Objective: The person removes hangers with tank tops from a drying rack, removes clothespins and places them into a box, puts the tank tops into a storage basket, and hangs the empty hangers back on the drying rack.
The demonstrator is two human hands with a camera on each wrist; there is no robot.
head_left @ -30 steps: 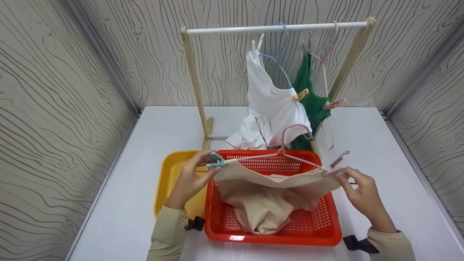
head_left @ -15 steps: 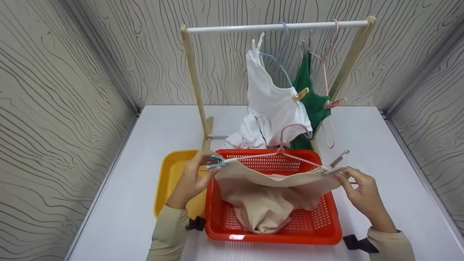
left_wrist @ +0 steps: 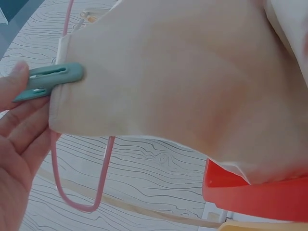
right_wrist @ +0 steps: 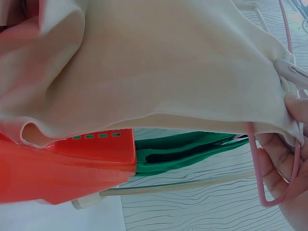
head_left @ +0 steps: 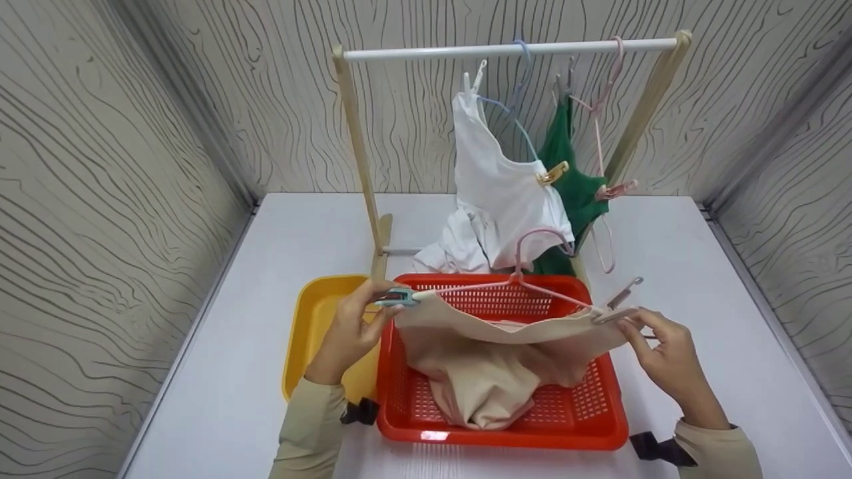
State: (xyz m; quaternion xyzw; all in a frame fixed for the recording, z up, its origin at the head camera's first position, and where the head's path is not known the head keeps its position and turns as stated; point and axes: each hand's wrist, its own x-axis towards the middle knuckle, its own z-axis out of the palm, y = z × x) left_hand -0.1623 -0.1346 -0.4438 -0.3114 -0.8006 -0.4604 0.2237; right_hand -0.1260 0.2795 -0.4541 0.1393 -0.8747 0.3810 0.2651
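Left hand (head_left: 351, 327) pinches a teal peg (head_left: 401, 297) on the beige garment's (head_left: 492, 379) near shoulder; right hand (head_left: 667, 351) grips the other, seemingly keeping the garment spread along the pink hanger (head_left: 516, 277). Between them, it sags over the red basket (head_left: 506, 438).

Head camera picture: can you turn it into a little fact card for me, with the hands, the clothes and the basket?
Left hand: pinches the teal clip
Right hand: holds the other shoulder, by the pale clip
Beige garment: on a pink hanger
Red basket: under the beige garment
Yellow tray: left of the red basket
Rack: white garment, green garment
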